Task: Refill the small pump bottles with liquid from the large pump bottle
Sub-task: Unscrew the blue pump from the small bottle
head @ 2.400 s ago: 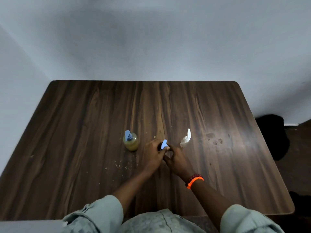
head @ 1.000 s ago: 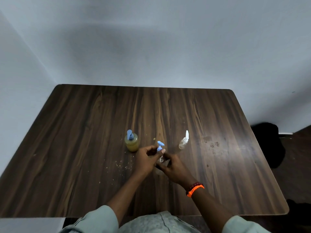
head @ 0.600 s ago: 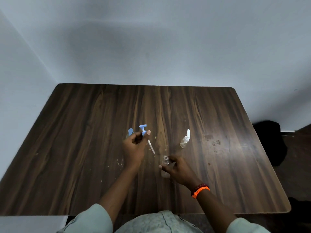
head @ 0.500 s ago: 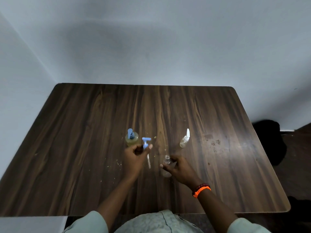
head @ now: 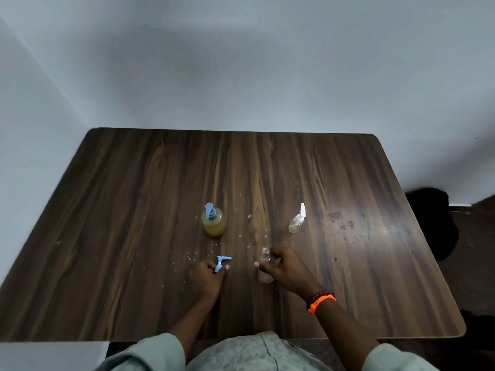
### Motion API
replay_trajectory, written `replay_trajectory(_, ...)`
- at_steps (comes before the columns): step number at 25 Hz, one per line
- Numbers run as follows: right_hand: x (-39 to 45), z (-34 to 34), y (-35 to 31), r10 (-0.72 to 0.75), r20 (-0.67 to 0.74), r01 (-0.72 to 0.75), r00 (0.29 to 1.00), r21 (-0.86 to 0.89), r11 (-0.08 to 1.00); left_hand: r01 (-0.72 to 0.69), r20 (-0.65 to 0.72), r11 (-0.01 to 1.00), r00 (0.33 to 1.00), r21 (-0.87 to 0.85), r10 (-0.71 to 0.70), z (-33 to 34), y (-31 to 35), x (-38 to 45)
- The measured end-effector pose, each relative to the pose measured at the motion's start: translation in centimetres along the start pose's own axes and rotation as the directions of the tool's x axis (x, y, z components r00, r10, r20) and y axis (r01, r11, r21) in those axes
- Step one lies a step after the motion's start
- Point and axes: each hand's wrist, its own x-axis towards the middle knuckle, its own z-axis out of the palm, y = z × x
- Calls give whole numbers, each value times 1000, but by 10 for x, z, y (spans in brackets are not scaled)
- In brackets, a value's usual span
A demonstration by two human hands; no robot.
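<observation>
Dim, cool, even light falls from above. The dark wooden table (head: 267,170) carries a pale sheen on its right part, near the stains. A broad soft shadow darkens the wall (head: 241,62) behind the table's far edge. Wide-angle distortion splays the table's sides outward toward the viewer. The picture is soft and grainy, with small details blurred.

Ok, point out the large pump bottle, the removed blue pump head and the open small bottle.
large pump bottle (head: 213,225): head view, on its amber body.
blue pump head (head: 223,259): head view, on its spout, above the left hand.
open small bottle (head: 265,256): head view, on its bare neck.
</observation>
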Motion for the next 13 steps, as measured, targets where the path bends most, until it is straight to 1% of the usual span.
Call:
replay_trajectory(2, 1, 1, -2, 0, 10, 0, 1000, -3, 1000, -10, 5, 1000, 1000, 2, 10, 3, -3, 1)
replay_trajectory(5, 3, 2, -5, 0, 19, 1, 1000, -23, 1000, 18, 31, 998, 999, -52, -17, 2, -1, 0)
replay_trajectory(6, 3, 2, -6, -7, 16, 8, 1000, -31, 1000, 8, 25, 998, 1000, -63, -7, -1, 3, -2)
replay_trajectory(7, 4, 3, -8, -18, 9, 18, 1000, -31, 999, -38, 6, 998, 999, -59, 39, -4, 7, -5)
replay_trajectory(8, 4, 3, -11, -29, -5, 28, 1000, -23, 999, -151, -17, 987, 988, -49, 150, -7, 12, -9)
replay_trajectory(9, 4, 4, -15, -43, -26, 43, 999, -5, 999, -299, -22, 954, 954, -31, 299, -9, 19, -16)
replay_trajectory(10, 5, 5, -20, -68, -43, 69, 997, 22, 997, -421, 9, 907, 907, -19, 421, -12, 27, -23)
replay_trajectory(11, 7, 7, -26, -98, -50, 100, 994, 50, 994, -492, 77, 871, 868, -13, 491, -13, 34, -30)
replay_trajectory(13, 10, 11, -41, -163, -35, 165, 986, 81, 983, -549, 208, 836, 817, 2, 537, -16, 41, -36)
